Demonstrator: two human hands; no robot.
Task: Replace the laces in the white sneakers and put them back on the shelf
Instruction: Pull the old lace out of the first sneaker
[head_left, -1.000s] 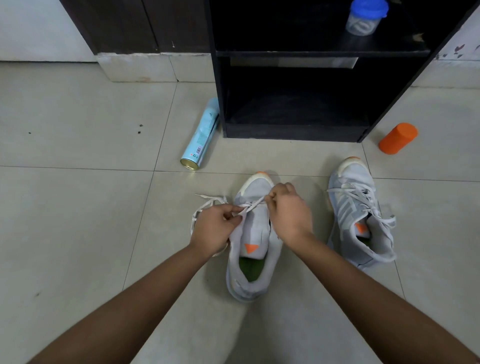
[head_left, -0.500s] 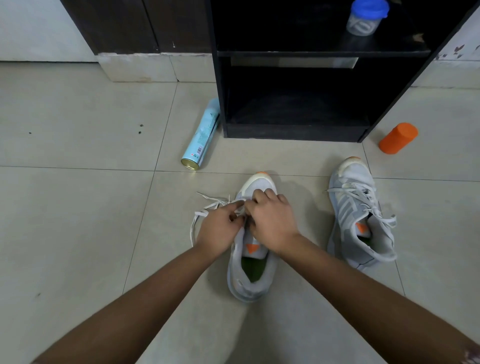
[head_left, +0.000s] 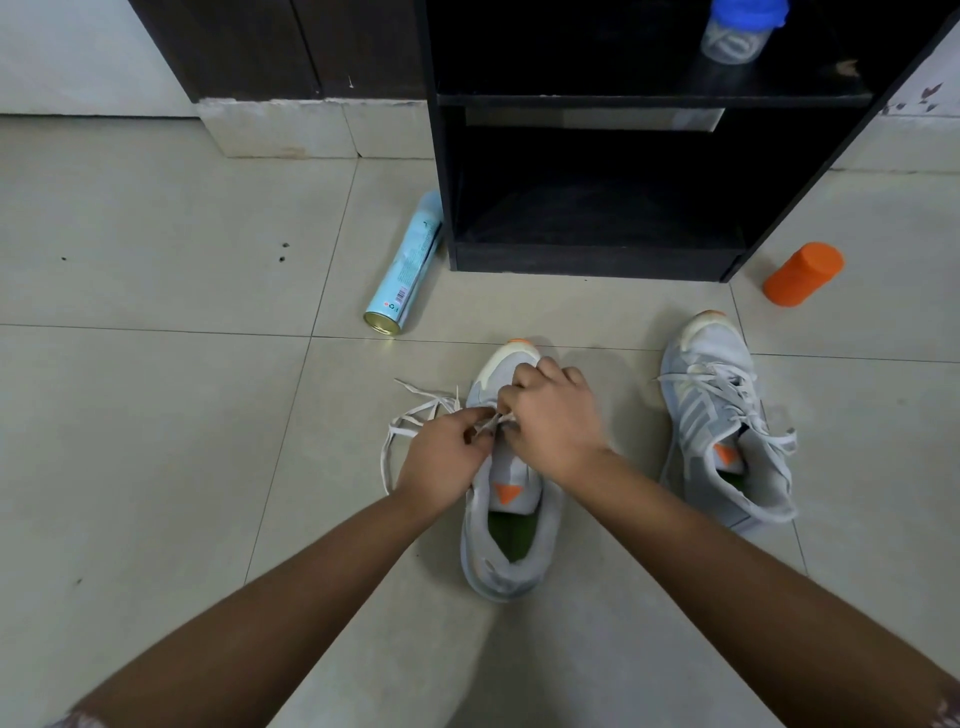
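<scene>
- Since a second ago, when the lace was stretched between them, the left grip (head_left: 441, 462) and right grip (head_left: 556, 421) have closed in; they now meet over the front eyelets of the near sneaker (head_left: 506, 561).
- Against the picture half a second back, little has moved: the right grip sits slightly further toward the toe.
- The left grip pinches the white lace (head_left: 415, 415) between thumb and fingertips. The right grip's fingers are curled over the forefoot and pinch the same lace where the two meet.
- The rest of the lace trails in loose loops on the floor to the left of the shoe.
- The second sneaker (head_left: 727, 415) lies to the right, apart, laced, its ends loose.
- Both shoes are on the floor (head_left: 156, 415), pale square tiles with thin joints and a few dark specks, in front of the black shelf (head_left: 597, 260).
- A jar with a blue lid (head_left: 740, 31) stands on the upper board.
- A light-blue spray can (head_left: 402, 270) lies against the shelf's left side, and an orange bottle (head_left: 802, 273) lies to its right.
- The can carries a barcode and print too small to read. Each shoe tongue bears an orange triangle, and the second sneaker's side shows stripes.
</scene>
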